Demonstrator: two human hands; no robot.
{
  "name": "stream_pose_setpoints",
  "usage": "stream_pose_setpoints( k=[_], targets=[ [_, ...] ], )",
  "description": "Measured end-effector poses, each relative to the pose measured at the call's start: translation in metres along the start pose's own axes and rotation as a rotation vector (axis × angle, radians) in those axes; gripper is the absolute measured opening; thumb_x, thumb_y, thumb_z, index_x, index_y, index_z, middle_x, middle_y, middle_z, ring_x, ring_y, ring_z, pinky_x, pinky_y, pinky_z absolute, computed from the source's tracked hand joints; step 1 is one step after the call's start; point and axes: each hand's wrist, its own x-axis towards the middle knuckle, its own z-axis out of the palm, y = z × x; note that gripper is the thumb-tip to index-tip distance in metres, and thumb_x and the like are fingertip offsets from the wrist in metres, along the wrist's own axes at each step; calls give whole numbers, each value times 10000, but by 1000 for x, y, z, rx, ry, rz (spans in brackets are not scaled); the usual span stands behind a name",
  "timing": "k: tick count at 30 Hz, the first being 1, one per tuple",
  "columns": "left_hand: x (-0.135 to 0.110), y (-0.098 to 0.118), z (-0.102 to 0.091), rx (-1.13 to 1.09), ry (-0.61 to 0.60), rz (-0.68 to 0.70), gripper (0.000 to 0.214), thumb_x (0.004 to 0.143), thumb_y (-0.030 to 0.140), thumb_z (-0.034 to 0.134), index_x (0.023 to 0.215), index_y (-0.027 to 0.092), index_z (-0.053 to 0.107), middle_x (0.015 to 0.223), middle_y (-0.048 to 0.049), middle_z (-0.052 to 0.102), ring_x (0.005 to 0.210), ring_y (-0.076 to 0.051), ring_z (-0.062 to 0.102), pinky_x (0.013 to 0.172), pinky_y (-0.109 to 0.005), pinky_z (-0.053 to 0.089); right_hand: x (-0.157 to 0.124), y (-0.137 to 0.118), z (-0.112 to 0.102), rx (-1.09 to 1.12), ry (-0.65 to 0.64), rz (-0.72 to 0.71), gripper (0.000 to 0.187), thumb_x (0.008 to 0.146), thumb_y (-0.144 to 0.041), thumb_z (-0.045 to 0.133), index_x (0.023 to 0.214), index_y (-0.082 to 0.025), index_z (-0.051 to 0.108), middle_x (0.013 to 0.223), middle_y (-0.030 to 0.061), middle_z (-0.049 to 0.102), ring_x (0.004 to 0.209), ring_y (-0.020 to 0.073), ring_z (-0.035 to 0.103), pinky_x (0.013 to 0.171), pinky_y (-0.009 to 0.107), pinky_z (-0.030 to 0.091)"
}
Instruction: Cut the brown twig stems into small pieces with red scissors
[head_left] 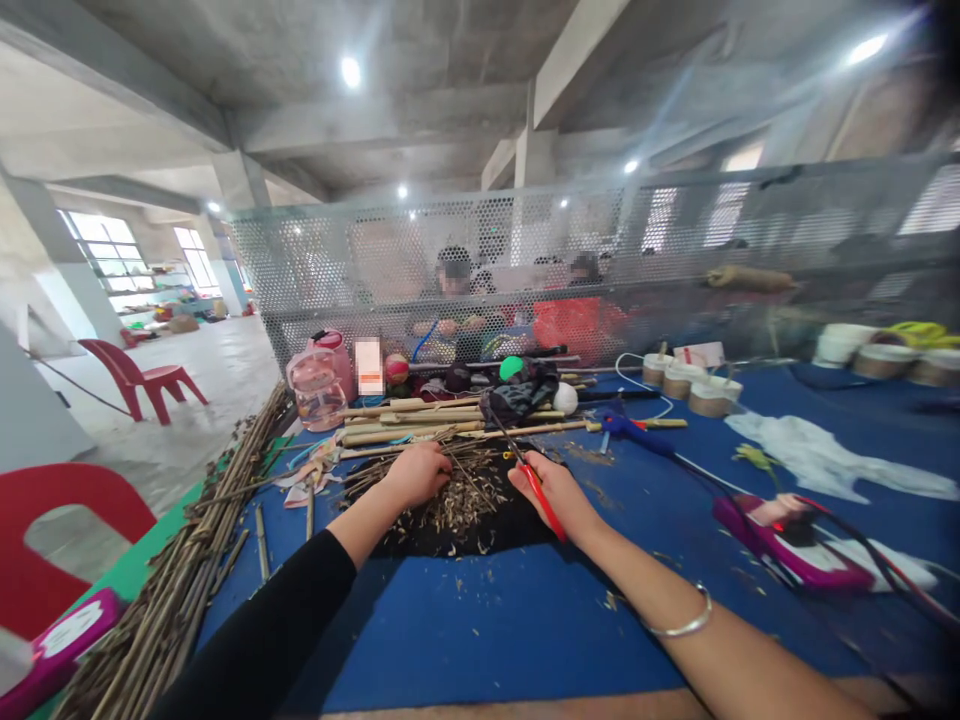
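My left hand (417,472) is closed in a fist over a bundle of thin dry twigs (465,478) lying on a black cloth (420,540) strewn with cut bits. My right hand (551,487) grips red-handled scissors (541,495), whose dark blades point up and left toward the twigs. A silver bangle (686,620) sits on my right forearm; my left arm wears a black sleeve. Both hands rest on the blue table covering (510,620).
A long pile of bamboo sticks (187,570) runs along the left edge. Thicker bamboo pieces (420,425), a pink jug (319,385), tape rolls (686,380), a blue glue gun (630,430), white cloth (817,455) and a purple tool (780,545) lie about. Perforated mesh (525,260) screens people behind; red chairs stand left.
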Motion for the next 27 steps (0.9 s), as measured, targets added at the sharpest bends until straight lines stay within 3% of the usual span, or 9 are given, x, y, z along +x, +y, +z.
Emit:
stream_pose_setpoints(
  k=[6, 12, 17, 22, 24, 27],
  targets=[
    [-6, 0, -4, -155, 102, -177, 207, 815, 291, 470, 829, 192, 652, 790, -54, 653, 742, -171, 577, 670, -258, 398, -2, -17, -7, 139, -104, 83, 451, 743, -640, 426, 646, -200, 435, 569, -18, 466, 497, 110, 434, 445, 222, 367],
    [-17, -1, -2, -284, 253, -338, 166, 804, 220, 446, 790, 172, 604, 717, -36, 636, 677, -148, 557, 638, -248, 378, 2, -46, -2, 515, -420, 293, 556, 750, -714, 323, 730, -175, 458, 703, 24, 590, 438, 74, 486, 343, 168, 349],
    [-22, 4, 9, -584, 236, -368, 165, 760, 240, 499, 850, 164, 615, 716, -18, 646, 604, -125, 556, 607, -238, 408, 10, -67, 11, 783, -608, 419, 560, 768, -715, 290, 775, -180, 458, 793, 49, 633, 522, 104, 592, 357, 155, 374],
    [-25, 13, 11, -806, 153, -307, 292, 749, 275, 513, 996, 176, 635, 809, -18, 677, 643, -132, 585, 589, -227, 433, 22, -80, 30, 918, -523, 516, 528, 775, -691, 307, 740, -182, 440, 731, 20, 598, 498, 111, 591, 353, 168, 368],
    [-27, 16, 8, -779, 162, -282, 274, 751, 302, 518, 945, 182, 670, 804, -19, 683, 671, -145, 594, 623, -237, 444, 27, -80, 36, 856, -406, 558, 452, 752, -633, 442, 739, -181, 453, 668, -8, 567, 438, 84, 538, 342, 160, 328],
    [-29, 17, 6, -727, 265, -292, 226, 725, 282, 554, 871, 184, 697, 838, -27, 690, 759, -167, 608, 735, -264, 447, 35, -70, 35, 637, -342, 534, 329, 691, -471, 605, 679, -166, 482, 570, -35, 513, 377, 51, 424, 343, 165, 249]
  ],
)
